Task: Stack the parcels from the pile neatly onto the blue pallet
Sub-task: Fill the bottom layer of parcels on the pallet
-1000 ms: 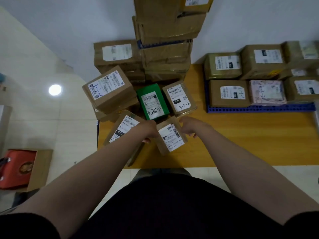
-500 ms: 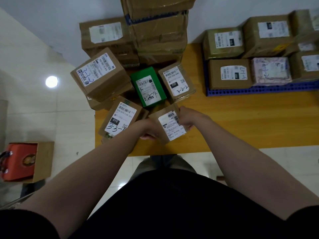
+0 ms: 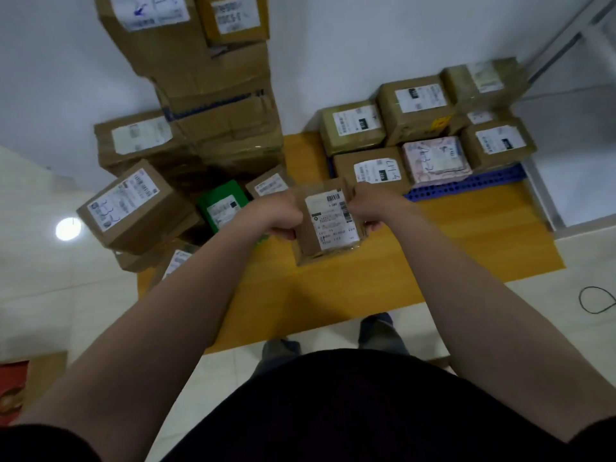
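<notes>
A small brown parcel [image 3: 328,225] with a white label hangs in the air above the wooden table, held from both sides. My left hand [image 3: 281,217] grips its left edge and my right hand [image 3: 368,206] grips its right edge. Just beyond it lies the blue pallet [image 3: 466,185], which carries several brown parcels and a pink-wrapped one [image 3: 435,160]. The pile [image 3: 140,208] of brown cartons sits at the left, with a green parcel [image 3: 221,205] among them.
A tall stack of large cartons [image 3: 216,105] leans against the white wall behind the pile. The wooden table [image 3: 450,248] shows bare surface in front of the pallet. A black cable loop [image 3: 596,300] lies on the tiled floor at right.
Both hands have lifted the small parcel off the table by the pile and carried it right, toward the blue pallet. The view has swung right and up with it.
</notes>
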